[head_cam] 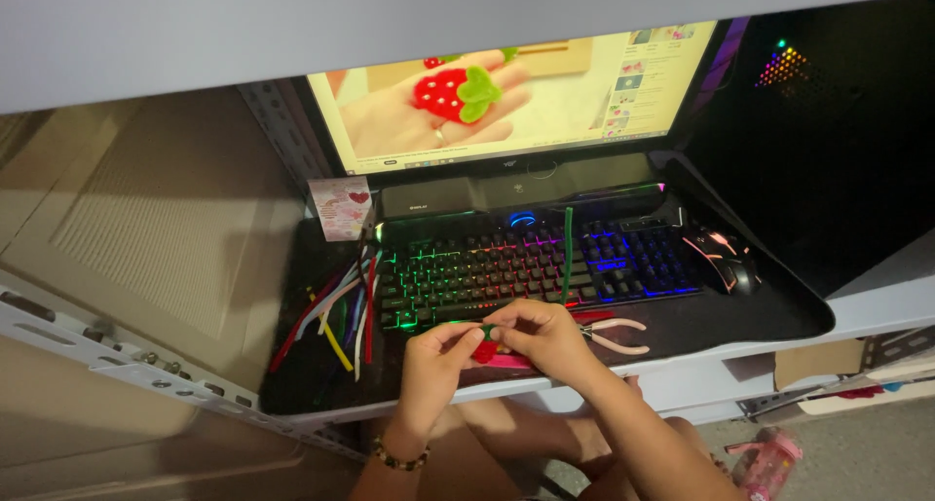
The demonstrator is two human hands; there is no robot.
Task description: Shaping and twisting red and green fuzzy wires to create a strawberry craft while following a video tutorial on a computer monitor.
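My desk (769, 316) carries a black mat with a backlit keyboard (536, 267), a glowing mouse (726, 259) at its right, pink-handled pliers (614, 335) near the front edge, and loose pipe cleaners (336, 316) (red, yellow, white, green) on the left.

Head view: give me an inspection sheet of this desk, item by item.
Surface: black desk mat on a pale shelf-style desk, dimly lit.
Job's things: small red fuzzy piece pinched between both hands, a long green pipe cleaner rising from it over the keyboard.
Clutter: loose bundle of coloured pipe cleaners at the left; pink-handled pliers at the right; small pink card.
Hands: left hand and right hand both closed on the red piece; beaded bracelet on the left wrist.
Cables: nothing seen.
Surroundings: rainbow-backlit keyboard, lit black mouse, monitor showing a strawberry craft, pink bottle on the floor.
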